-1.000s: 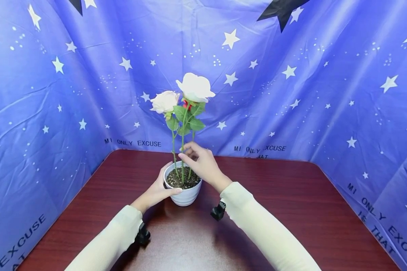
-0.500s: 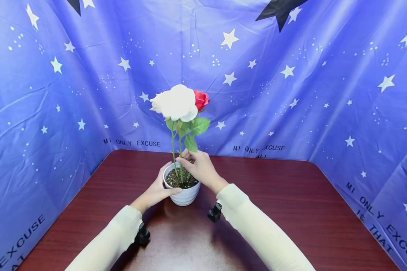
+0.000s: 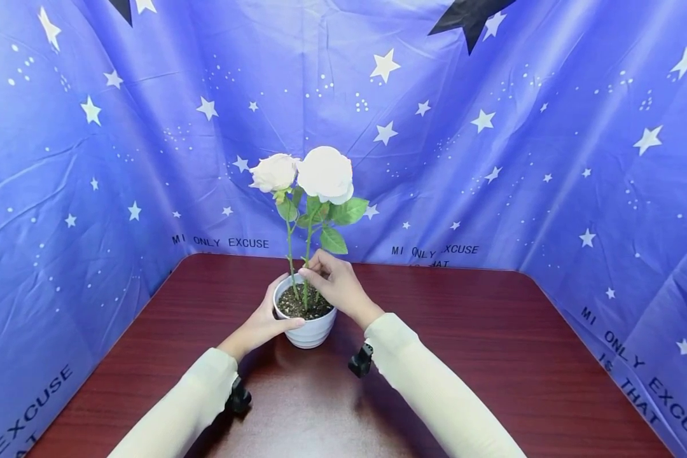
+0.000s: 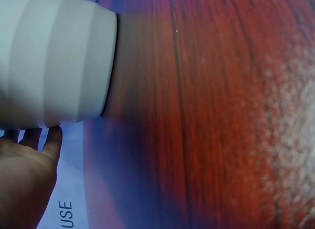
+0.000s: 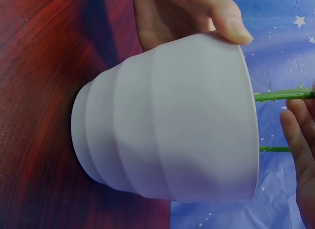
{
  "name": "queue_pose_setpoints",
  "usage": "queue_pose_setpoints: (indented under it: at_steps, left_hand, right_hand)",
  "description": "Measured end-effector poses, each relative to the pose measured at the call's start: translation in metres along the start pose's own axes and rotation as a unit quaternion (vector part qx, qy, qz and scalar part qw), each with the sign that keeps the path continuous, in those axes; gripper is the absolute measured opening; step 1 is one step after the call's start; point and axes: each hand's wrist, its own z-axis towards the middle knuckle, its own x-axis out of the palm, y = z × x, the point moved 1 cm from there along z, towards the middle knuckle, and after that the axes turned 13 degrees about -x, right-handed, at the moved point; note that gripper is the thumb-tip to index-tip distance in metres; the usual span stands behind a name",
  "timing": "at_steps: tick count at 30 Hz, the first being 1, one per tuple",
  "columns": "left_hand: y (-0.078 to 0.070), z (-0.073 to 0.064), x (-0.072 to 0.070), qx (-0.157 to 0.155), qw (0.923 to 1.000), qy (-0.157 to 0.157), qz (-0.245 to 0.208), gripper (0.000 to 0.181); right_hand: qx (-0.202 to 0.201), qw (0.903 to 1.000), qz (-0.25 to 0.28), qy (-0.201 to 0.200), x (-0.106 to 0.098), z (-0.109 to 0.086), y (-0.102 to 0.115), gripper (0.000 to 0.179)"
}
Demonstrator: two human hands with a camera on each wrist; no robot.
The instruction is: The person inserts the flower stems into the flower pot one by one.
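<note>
A white ribbed flowerpot (image 3: 313,333) stands upright on the table, filled with dark soil (image 3: 291,304). From it rise a large white rose (image 3: 326,175) and a pale rose (image 3: 273,172) to its left; a third stem is partly hidden behind my right hand. My left hand (image 3: 262,326) grips the pot's left side, thumb on the front rim; in the right wrist view that thumb (image 5: 234,29) lies over the rim. Above the soil, my right hand (image 3: 345,287) pinches the white rose's green stem (image 5: 280,95) low down. Green leaves (image 3: 348,212) hang beneath the blooms.
The dark red wooden table (image 3: 464,343) extends to both sides and in front of the pot. A blue star-printed cloth (image 3: 435,146) encloses the back and sides. Small black cameras (image 3: 360,360) sit at both cream sleeve cuffs.
My right hand has moved down the stem. The large white rose sank, swung left, then came back right. A red rose visible half a second ago is now hidden. My left hand stays put.
</note>
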Motion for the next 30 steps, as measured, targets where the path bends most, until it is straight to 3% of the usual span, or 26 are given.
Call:
queue_pose_setpoints:
  at_steps: [9,19,30]
  left_hand:
    - [0.001,0.000,-0.001,-0.006,1.0000,-0.002,0.003,0.108]
    - [0.000,0.000,-0.001,-0.011,0.9999,-0.002,0.004,0.109]
    - [-0.003,0.002,0.000,-0.008,1.0000,0.000,0.006,0.108]
  right_hand:
    - [0.017,0.9997,0.003,0.019,-0.001,-0.003,0.001,0.013]
    - [-0.034,0.9990,-0.015,0.025,0.000,-0.003,-0.003,0.016]
    - [-0.009,0.9997,-0.005,0.021,0.003,-0.008,-0.009,0.017]
